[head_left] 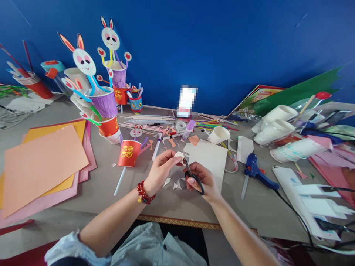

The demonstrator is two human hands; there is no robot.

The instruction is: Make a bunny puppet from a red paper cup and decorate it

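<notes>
Pinching a small white paper piece [179,156] between the thumb and fingers of my left hand [158,168], while my right hand [207,181] is closed around black-handled scissors [186,164]. Blades are right up at the piece's right side; can't tell from here if they're actually biting. It's all held over the middle of the worktop [238,218], by the left edge of the white sheet [215,159], with white paper scraps [175,184] lying on the near side.

For something this tiny, I reckon the trick is to hold the scissors steady and feed the paper round with the left, taking small bites. Main worry is my left fingertips being so near the blades, so I'd shift my grip before each turn. The blue glue gun [253,168] on the right and red paper cup [129,153] on the left leave enough elbow room, imo.
</notes>
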